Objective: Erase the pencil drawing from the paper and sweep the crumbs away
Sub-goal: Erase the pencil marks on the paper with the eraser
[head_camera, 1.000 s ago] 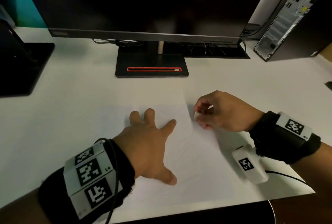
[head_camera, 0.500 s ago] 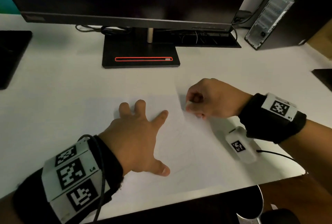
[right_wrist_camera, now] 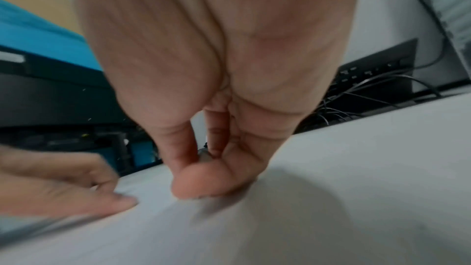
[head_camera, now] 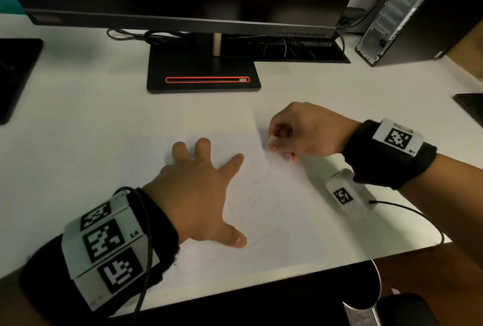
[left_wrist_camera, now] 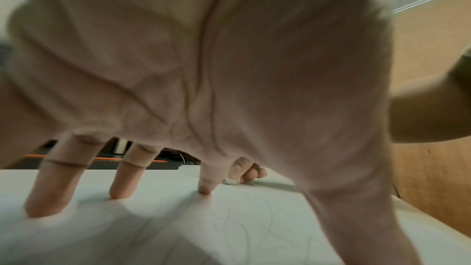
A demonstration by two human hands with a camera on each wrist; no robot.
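A white sheet of paper (head_camera: pixel 282 195) lies on the white desk (head_camera: pixel 78 142) with a faint pencil drawing (head_camera: pixel 258 195) near its middle. My left hand (head_camera: pixel 206 189) rests flat on the sheet's left part, fingers spread (left_wrist_camera: pixel 122 178). My right hand (head_camera: pixel 292 137) pinches a small white eraser (head_camera: pixel 271 140) at the paper's upper right, close to the sheet. In the left wrist view the eraser (left_wrist_camera: pixel 232 181) sits under the right hand's fingertips. The right wrist view shows only a sliver of the eraser (right_wrist_camera: pixel 203 155) between thumb and fingers. No crumbs are visible.
A monitor on a black stand (head_camera: pixel 203 74) fills the back of the desk, with cables (head_camera: pixel 287 46) behind it. A computer tower (head_camera: pixel 407 12) stands at the back right. Dark objects sit at the left edge (head_camera: pixel 15 74) and right edge (head_camera: pixel 470 103). The desk's front edge (head_camera: pixel 261 278) is near.
The right hand with the eraser has shifted slightly down and left toward the paper. The left hand stays pressed on the sheet. The head view has moved a little.
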